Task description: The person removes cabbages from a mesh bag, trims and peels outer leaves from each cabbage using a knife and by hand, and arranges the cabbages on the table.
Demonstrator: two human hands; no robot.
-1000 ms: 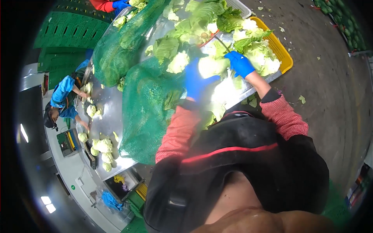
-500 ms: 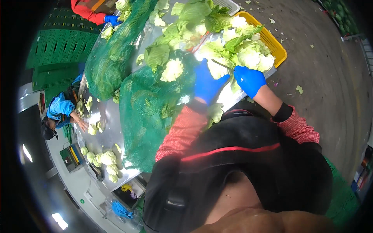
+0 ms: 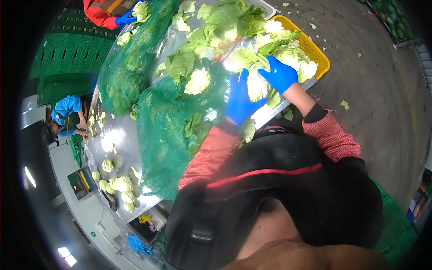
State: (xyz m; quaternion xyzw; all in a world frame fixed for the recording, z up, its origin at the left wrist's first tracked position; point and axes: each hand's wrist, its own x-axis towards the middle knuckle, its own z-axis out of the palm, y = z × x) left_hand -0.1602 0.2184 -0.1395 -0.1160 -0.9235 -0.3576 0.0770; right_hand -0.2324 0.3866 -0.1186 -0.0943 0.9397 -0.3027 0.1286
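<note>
My left hand (image 3: pixel 242 99), in a blue glove, cups a pale cabbage (image 3: pixel 255 84) from the left, thumb toward its lower side. My right hand (image 3: pixel 280 75), also blue-gloved, grips the same cabbage from the upper right with thumb and fingers. The dark thin tool seen earlier cannot be made out now. Loose leaves (image 3: pixel 183 64) and trimmed pieces lie around the hands on the metal table (image 3: pixel 123 164). Green mesh sacks (image 3: pixel 159 137) of cabbage spread to the left, and a yellow crate (image 3: pixel 317 49) piled with leaves stands beyond my right hand.
A co-worker in red (image 3: pixel 102 13) handles cabbage at the upper left; another in blue (image 3: pixel 63 114) works at the table's far-left side. Stacked green crates (image 3: pixel 67 56) stand behind them. Several small cabbage heads (image 3: pixel 107 165) sit on the table's left. Leaf scraps (image 3: pixel 345 105) lie on the concrete floor.
My right hand has moved up and its fingers have shifted onto the cabbage; the thin tool is no longer visible. The red-sleeved co-worker has lifted a cabbage. The co-worker in blue has shifted.
</note>
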